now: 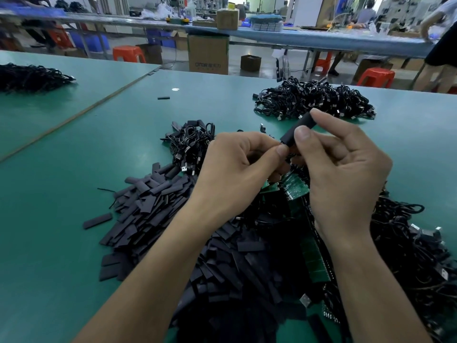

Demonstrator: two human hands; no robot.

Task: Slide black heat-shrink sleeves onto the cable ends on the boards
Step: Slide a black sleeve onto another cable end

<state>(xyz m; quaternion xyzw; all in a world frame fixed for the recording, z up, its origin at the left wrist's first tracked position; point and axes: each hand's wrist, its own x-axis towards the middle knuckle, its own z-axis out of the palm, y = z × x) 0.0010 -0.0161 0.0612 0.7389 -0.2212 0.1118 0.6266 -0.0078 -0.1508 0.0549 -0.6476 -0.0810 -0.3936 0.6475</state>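
right hand [346, 174]: you've got it raised over the table, thumb and forefinger pinching the upper half of one black sleeve [298, 129], other fingers loosely curled.
left hand [237, 174]: curled in tight, thumb and forefinger pinching right at the sleeve's lower end. Can't tell if anything else is tucked in there.
sleeve: tilted, top end pointing away from you past your right fingertips, bottom end meeting your left thumb.
boards [296, 185]: green ones, just under and between your hands, half buried in black cable.
sleeve pile [148, 209]: big heap of flat black pieces under your left forearm, spreading out to its left.
cables: one bundle [190, 144] just beyond your left hand, a bigger heap [314, 100] beyond your right fingertips, a tangle [408, 243] off the outside of your right wrist, and another pile [29, 76] way off to the far left.
stray sleeve [163, 98]: lying alone well beyond your left hand.
table [61, 231]: green mat top, with a seam [74, 115] running diagonally well out to your left.
room: workshop floor ahead of your hands, with a long bench [321, 38] holding boxes and clutter, a cardboard box [208, 54], red stools [128, 53] and blurry people in the background.
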